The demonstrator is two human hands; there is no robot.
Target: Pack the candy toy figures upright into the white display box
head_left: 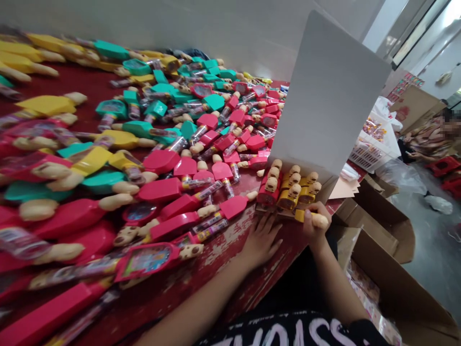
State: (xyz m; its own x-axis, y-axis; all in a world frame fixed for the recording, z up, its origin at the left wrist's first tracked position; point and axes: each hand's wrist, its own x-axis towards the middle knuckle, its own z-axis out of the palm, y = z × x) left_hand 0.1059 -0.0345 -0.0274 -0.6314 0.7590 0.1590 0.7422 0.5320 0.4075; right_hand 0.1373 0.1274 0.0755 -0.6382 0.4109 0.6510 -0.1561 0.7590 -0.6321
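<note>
My right hand (314, 225) is shut on a yellow plastic toy with a tan finger-shaped end (311, 219), holding it at the front edge of an open display box (288, 190). That box has a tall white card back (326, 98) and holds rows of red and yellow toys standing upright. My left hand (261, 241) rests flat on the worn red table (273, 274), fingers spread, holding nothing. Just beyond it lies a heap of loose red, teal and yellow toys (151, 154) with clear tubes. The nearest is a red one (233, 206).
An open cardboard carton (382, 250) stands right of the table, below its edge. Behind it are a white plastic basket of packets (370, 149) and a seated co-worker (428, 139). Red stools (444, 166) stand on the grey floor. A pale wall runs behind the table.
</note>
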